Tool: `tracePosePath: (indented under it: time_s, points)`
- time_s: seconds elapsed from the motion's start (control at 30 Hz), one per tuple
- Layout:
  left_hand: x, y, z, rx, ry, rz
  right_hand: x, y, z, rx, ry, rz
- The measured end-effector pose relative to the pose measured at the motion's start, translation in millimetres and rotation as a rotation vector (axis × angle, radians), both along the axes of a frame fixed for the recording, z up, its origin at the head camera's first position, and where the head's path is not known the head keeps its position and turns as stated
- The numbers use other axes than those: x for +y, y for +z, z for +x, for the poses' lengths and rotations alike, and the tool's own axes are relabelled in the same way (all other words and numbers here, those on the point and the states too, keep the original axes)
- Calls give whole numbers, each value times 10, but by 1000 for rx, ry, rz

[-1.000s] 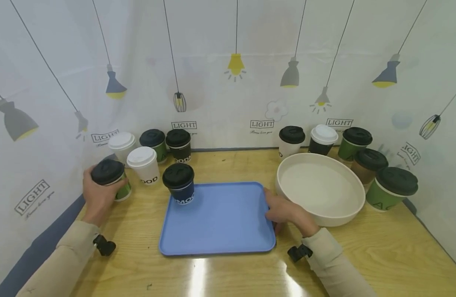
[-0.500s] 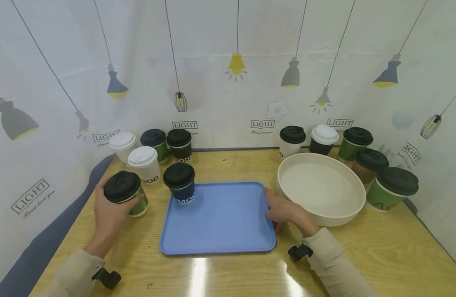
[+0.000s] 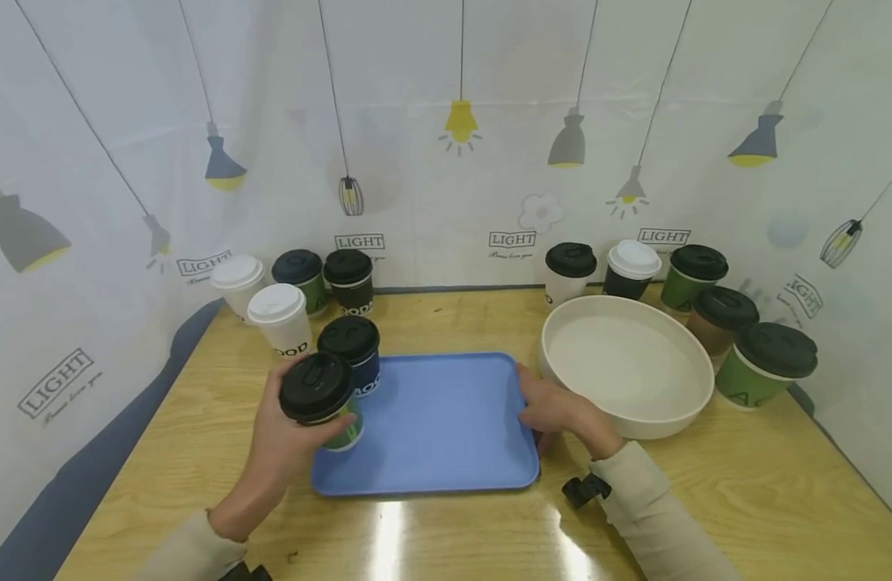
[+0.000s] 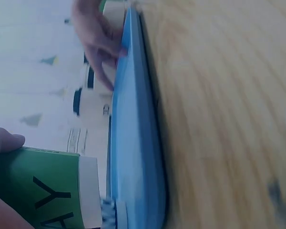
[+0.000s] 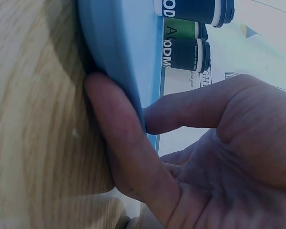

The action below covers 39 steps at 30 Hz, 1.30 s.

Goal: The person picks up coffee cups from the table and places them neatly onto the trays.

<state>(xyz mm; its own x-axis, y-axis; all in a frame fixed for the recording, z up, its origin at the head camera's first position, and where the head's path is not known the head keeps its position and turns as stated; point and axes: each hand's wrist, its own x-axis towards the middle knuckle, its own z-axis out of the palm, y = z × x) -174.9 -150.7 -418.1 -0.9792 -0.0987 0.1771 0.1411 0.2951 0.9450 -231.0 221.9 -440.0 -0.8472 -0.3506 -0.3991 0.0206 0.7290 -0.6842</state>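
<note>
My left hand [image 3: 281, 445] grips a green paper coffee cup [image 3: 318, 389] with a black lid, fingers and thumb wrapped round its side. In the head view this cup overlaps the left part of the blue tray [image 3: 446, 428]. The left wrist view shows the green cup's white bottom band [image 4: 89, 192] above the tray surface. A navy cup [image 3: 353, 339] with a black lid stands on the tray's back left corner, just behind the held cup. My right hand [image 3: 560, 410] pinches the tray's right rim, thumb and fingers on either side of it.
Two white-lidded cups [image 3: 279, 315], a green cup [image 3: 299, 274] and a black cup [image 3: 349, 278] stand at the back left. A cream round bowl [image 3: 627, 363] sits right of the tray, close to my right hand. Several lidded cups [image 3: 765, 363] curve behind it. A printed curtain [image 3: 417, 194] surrounds the table.
My left hand has carried the green cup from the table's left side rightward and nearer, to over the tray's left part. The right hand and tray have stayed put.
</note>
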Motion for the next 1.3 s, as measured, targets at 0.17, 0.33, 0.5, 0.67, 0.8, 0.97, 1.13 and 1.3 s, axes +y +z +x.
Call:
tracePosePath:
  time_s: [0.17, 0.33, 0.5, 0.67, 0.8, 0.97, 1.13, 1.3]
  points:
    - [320, -79, -26, -4, -111, 67, -5, 2, -7, -13, -6, -12]
    - [593, -159, -149, -63, -180, 42, -4, -4, 2, -3, 5, -19]
    - [813, -200, -306, -113, -168, 4, -4, 6, 2, 3, 4, -13]
    - [985, -261, -485, -94, -159, 32, -2, 2, -5, 8, -5, -3]
    - [1078, -297, -617, -95, -143, 55, -2, -12, -10, 17, -9, 23]
    - [1146, -315, -776, -132, -96, 13, 6, -18, -15, 13, -17, 40]
    - [1172, -305, -856, -165, -68, 5, 1, -27, -22, 5, -19, 41]
    - [1170, -314, -895, -154, -55, 14, -10, -21, -20, 4, -9, 6]
